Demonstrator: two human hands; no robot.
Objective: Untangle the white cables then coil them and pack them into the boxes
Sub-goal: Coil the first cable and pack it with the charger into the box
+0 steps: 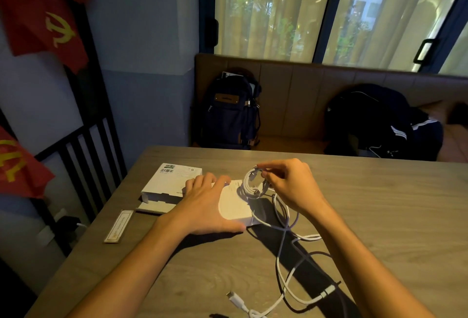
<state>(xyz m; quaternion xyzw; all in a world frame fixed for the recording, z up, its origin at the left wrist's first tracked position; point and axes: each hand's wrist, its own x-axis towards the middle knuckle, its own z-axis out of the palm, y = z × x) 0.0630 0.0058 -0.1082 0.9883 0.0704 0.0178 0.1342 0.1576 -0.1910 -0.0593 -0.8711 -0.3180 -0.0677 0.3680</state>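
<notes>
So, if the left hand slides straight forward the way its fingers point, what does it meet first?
Most likely the barcoded box: the left hand, lying on the white box, has its fingertips at that box's right edge. Depth there is unclear.

Left grip (205, 206): palm down, fingers close together and nearly straight, laid flat on white box (233, 206); thumb stretched along box's near edge. Left wrist straight, bare forearm slanting in from lower left. Right grip (291, 186): just right of left grip, raised higher, fingers curled, thumb and forefinger pinching top of cable coil (248, 186). Bare right forearm slanting in from lower right.
</notes>
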